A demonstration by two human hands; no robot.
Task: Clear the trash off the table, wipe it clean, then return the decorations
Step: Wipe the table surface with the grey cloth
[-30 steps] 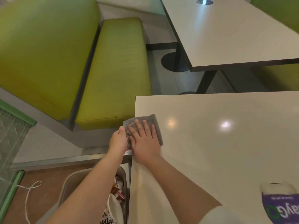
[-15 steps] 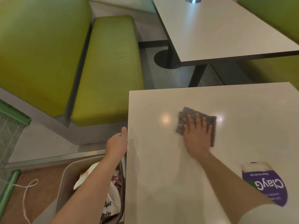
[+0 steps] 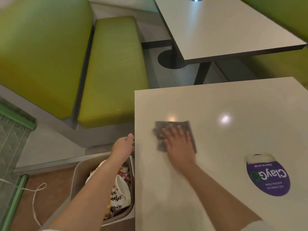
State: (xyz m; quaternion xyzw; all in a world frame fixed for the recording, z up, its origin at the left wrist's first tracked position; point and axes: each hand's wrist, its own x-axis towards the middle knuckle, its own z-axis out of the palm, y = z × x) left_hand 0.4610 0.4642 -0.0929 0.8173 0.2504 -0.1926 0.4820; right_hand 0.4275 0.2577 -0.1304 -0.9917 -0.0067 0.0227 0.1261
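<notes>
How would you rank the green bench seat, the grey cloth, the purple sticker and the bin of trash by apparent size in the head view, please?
1. Green bench seat
2. Bin of trash, partly hidden by the left arm
3. Purple sticker and grey cloth look alike; the right hand covers much of the cloth, so I won't rank them.

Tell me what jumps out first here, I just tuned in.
The right hand lies flat on a grey cloth near the left side of the pale table, blurred. A purple round sticker sits at the table's right. Off the left edge, the left hand touches the rim above a bin full of trash, with green benches beyond.
</notes>
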